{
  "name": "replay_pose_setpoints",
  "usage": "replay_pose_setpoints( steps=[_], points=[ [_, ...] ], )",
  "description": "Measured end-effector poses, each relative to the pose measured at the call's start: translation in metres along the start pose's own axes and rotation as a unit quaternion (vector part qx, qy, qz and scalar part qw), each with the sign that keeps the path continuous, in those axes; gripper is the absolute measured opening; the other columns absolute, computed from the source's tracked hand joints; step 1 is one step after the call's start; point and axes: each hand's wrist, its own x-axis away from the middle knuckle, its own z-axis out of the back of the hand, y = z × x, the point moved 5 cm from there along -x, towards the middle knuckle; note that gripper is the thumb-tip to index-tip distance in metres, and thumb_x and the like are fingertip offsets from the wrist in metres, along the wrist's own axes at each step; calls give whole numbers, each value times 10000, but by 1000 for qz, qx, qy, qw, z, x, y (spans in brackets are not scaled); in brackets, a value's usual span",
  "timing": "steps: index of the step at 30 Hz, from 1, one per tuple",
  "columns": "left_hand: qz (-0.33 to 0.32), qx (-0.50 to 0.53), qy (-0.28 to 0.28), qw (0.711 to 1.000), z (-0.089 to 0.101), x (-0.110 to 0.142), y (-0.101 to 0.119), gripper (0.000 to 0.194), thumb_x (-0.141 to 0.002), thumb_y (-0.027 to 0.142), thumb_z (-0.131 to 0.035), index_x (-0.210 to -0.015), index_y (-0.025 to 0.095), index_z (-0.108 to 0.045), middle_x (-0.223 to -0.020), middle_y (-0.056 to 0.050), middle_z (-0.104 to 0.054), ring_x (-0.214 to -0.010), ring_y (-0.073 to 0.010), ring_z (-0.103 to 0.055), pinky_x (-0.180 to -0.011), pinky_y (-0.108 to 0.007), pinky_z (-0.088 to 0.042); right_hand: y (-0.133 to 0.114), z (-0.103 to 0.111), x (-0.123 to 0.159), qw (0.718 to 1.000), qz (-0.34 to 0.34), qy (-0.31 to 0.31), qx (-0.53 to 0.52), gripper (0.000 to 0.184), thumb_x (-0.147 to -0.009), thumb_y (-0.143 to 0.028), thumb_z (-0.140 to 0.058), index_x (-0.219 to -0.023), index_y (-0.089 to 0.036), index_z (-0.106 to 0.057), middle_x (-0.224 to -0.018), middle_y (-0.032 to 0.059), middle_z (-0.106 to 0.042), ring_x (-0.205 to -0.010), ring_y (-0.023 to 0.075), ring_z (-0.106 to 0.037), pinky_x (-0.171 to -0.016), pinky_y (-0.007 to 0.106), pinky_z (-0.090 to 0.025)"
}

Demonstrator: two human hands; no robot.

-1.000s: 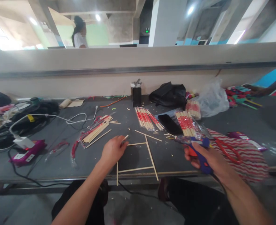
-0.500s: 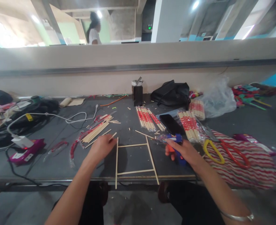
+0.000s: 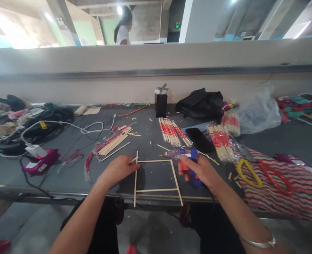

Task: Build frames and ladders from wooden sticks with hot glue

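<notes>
A frame of thin wooden sticks (image 3: 157, 190) lies at the table's front edge, its two uprights joined by two crosspieces and their lower ends jutting past the edge. My left hand (image 3: 121, 170) is closed in a pinch on a short wooden stick (image 3: 134, 160), by the top of the left upright. Wrapped round a blue and orange glue gun (image 3: 190, 154) is my right hand (image 3: 198, 171). The gun's nozzle points left, just above the frame's upper right corner; whether it touches the wood I cannot tell. A loose pile of sticks (image 3: 115, 143) lies beyond my left hand.
Packed stick bundles (image 3: 169, 132), a black phone (image 3: 198, 137) and scissors with yellow and red handles (image 3: 248, 173) lie to the right, the scissors on striped cloth (image 3: 272, 197). A white cable (image 3: 66, 123) crosses the left side. A person (image 3: 123, 30) is beyond the partition.
My left hand has brought the short stick right, to the left upright. The glue gun has moved left over the frame's upper right corner. The distant person has moved right, and the view has shifted slightly.
</notes>
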Motion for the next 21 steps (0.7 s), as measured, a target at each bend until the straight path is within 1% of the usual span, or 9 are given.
replay_pose_setpoints(
  steps=[2,4,8,14,17,21],
  points=[
    [-10,14,-7,1000,-4,2,-2,355,-817,480,-468,-675,187,-609,-636,-18,-583,-591,-139,-506,-540,-245,-276,-7,-13,-2,1000,1,-14,-4,477,-789,-604,-515,-628,-159,-576,-579,11,-613,-426,90,-547,-416,208,-418],
    [-22,32,-1,999,-6,5,-3,335,-812,468,-481,-676,188,-604,-638,-8,-579,-593,-130,-500,-545,-238,-283,-11,-26,-5,1000,-6,-28,-1,482,-782,-611,-516,-616,-162,-569,-570,10,-609,-422,86,-540,-408,205,-419],
    [-31,72,12,997,-9,9,-7,325,-792,485,-508,-684,189,-588,-632,10,-564,-584,-124,-480,-530,-231,-275,-11,-44,-18,1000,-9,-28,-2,453,-767,-602,-545,-624,-173,-565,-569,-1,-597,-435,81,-535,-385,191,-415],
    [-16,87,23,996,-11,14,-7,313,-781,481,-528,-675,188,-556,-609,24,-540,-558,-115,-438,-517,-234,-245,-5,-64,-41,999,16,-35,6,440,-771,-592,-557,-645,-171,-563,-565,-8,-588,-448,82,-542,-387,184,-440],
    [-4,86,21,996,-13,15,-8,305,-781,474,-526,-671,190,-545,-592,31,-517,-531,-107,-397,-509,-235,-228,-2,-72,-45,999,11,-38,6,431,-765,-585,-564,-645,-171,-556,-542,-19,-574,-435,82,-539,-385,186,-443],
    [-4,94,21,995,-15,15,-9,293,-777,464,-533,-674,190,-547,-605,27,-522,-539,-107,-405,-503,-233,-221,-1,-81,-46,999,1,-46,16,412,-765,-554,-570,-612,-172,-543,-501,-29,-556,-397,71,-514,-376,180,-427]
  ],
)
